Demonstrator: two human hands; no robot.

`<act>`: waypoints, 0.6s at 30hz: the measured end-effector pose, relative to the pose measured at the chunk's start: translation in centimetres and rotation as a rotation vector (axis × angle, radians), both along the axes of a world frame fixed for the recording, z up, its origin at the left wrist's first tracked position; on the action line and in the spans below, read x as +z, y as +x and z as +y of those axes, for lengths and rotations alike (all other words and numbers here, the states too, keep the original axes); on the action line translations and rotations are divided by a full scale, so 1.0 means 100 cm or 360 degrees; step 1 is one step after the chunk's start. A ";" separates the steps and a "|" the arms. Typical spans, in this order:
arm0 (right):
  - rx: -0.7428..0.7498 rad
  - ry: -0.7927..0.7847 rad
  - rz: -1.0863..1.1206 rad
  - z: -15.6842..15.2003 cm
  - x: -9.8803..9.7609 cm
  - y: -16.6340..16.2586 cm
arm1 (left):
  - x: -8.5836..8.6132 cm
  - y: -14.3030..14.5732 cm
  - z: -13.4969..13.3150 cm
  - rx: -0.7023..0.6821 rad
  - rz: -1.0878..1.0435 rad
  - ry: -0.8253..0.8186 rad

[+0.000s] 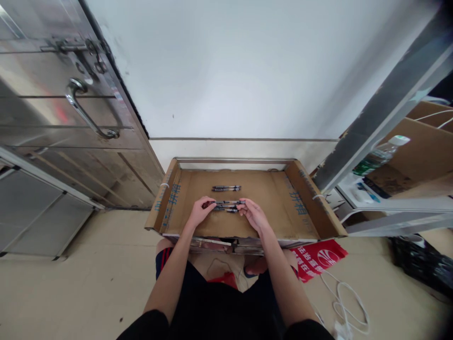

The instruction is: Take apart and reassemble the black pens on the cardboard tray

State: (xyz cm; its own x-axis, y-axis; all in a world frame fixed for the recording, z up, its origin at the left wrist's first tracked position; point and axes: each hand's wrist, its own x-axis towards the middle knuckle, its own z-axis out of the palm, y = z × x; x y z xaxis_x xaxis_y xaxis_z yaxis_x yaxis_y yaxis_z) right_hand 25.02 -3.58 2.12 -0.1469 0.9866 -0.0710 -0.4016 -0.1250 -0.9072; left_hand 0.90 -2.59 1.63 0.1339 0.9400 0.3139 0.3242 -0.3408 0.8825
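Note:
Several dark pens with clear barrels [226, 206] lie crosswise between my hands, over the cardboard-lined table [198, 182]. My left hand [201, 212] is closed at their left ends, with thumb and fingers pinching a pen. At the right ends, my right hand [253, 213] is closed with its fingertips on a pen. The fingers partly cover the pen ends, so I cannot tell how many each hand grips. Just beyond, a second row of similar pens [226, 188] rests on the cardboard, touched by neither hand.
Raised cardboard flaps [310, 198] edge the table's sides. A white wall [226, 71] stands behind it, with a metal door [53, 118] at left. At right, a plastic bottle [380, 155] stands on a shelf. A white cable [348, 302] and red banner [320, 259] lie low at right.

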 end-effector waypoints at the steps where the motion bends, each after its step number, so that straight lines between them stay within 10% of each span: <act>1: -0.0009 -0.0005 -0.0009 0.000 0.000 0.000 | 0.000 0.000 0.000 0.0000 0.0002 0.0001; 18: -0.0556 0.0550 -0.1004 0.015 -0.013 -0.009 | -0.007 0.008 0.007 0.0285 0.0429 0.0241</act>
State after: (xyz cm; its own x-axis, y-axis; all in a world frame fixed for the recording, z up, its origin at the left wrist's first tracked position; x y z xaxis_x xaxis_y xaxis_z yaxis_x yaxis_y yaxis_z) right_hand 24.14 -2.05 0.82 0.1405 0.9496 0.2802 0.2365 0.2427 -0.9408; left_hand 1.68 -1.87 0.96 0.0682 0.9015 0.4274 0.6047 -0.3781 0.7010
